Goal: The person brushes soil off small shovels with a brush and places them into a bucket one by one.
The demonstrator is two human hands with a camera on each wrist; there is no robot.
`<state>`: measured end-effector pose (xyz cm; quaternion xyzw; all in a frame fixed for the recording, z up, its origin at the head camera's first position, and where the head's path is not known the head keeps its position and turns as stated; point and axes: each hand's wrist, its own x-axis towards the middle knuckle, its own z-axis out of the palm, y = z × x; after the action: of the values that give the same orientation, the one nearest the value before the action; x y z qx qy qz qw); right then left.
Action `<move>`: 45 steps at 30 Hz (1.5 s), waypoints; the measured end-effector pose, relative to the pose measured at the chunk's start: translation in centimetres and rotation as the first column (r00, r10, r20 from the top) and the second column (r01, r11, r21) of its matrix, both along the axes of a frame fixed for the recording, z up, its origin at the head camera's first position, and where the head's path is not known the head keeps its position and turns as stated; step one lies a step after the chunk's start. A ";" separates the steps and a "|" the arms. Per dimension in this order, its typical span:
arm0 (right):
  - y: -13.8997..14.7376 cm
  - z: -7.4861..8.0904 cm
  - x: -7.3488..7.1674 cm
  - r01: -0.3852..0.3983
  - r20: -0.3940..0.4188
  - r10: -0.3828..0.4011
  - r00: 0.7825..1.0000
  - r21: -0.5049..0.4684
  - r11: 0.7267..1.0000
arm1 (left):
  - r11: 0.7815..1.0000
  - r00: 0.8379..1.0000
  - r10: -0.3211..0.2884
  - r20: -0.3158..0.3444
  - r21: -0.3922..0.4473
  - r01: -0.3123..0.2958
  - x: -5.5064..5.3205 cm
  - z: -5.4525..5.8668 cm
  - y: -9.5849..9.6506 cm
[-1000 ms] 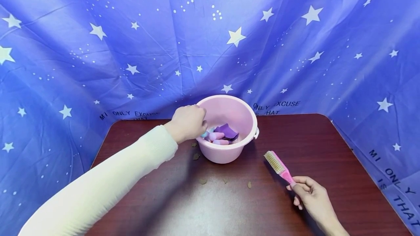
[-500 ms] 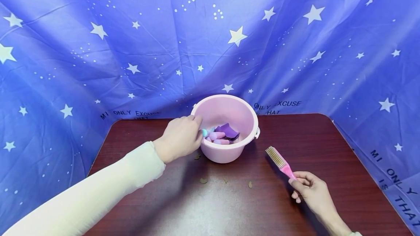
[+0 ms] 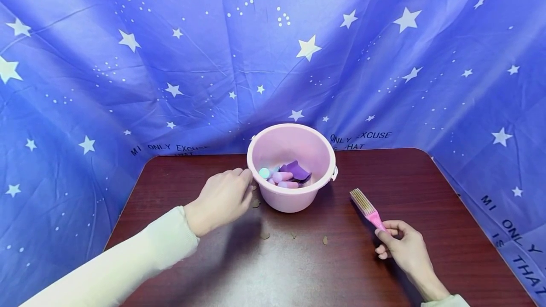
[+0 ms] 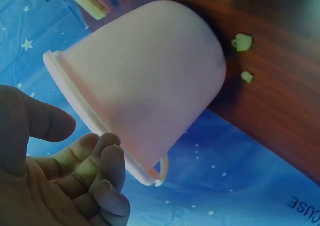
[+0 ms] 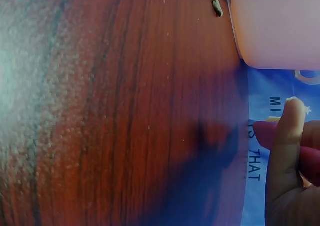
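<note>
A pink plastic bucket point(image 3: 290, 199) stands upright near the table's back edge. Inside it lie a purple piece point(image 3: 295, 170), pink-and-lilac rounded handles point(image 3: 286, 185) and a turquoise round end point(image 3: 264, 173); what tools these belong to is hidden. My left hand point(image 3: 222, 200) is just left of the bucket's rim. In the left wrist view its fingers point(image 4: 112, 161) are loosely bent, the thumb is apart from them, and nothing is between. To the right, my right hand point(image 3: 407, 252) holds a pink brush point(image 3: 374, 221) by its handle, bristles up and off the table.
Several small brown scraps point(image 3: 325, 240) lie on the dark red wooden table point(image 3: 273, 274), in front of and left of the bucket. A blue star-printed cloth point(image 3: 230, 60) hangs behind and on both sides. A white handle lug point(image 3: 334, 173) sticks out from the bucket's right side.
My left hand has come out from over the bucket's rim, moving left and toward me, and the turquoise end shows more. The right hand with the brush has shifted only slightly.
</note>
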<state>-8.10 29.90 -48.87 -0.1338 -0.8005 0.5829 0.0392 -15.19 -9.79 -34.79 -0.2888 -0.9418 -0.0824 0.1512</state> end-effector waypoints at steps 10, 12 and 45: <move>0.0 -0.4 -0.4 0.020 0.030 -0.020 0.999 -0.001 1.000 | 1.000 0.998 0.024 0.052 0.013 -0.025 0.9 -1.7 -1.1; 0.0 -0.5 -0.4 0.031 0.038 -0.031 0.999 0.004 1.000 | 0.999 0.998 0.030 0.063 0.013 -0.030 1.0 -2.0 -1.2; -0.2 0.2 -0.4 -0.100 0.163 0.008 0.987 0.563 0.820 | 0.996 0.987 0.063 0.146 0.055 -0.072 3.6 -5.2 -2.0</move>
<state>-8.52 29.70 -48.69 -0.1375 -0.9420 0.3062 -0.0010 -11.56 -11.78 -39.99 -0.2453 -0.9566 -0.1260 0.0942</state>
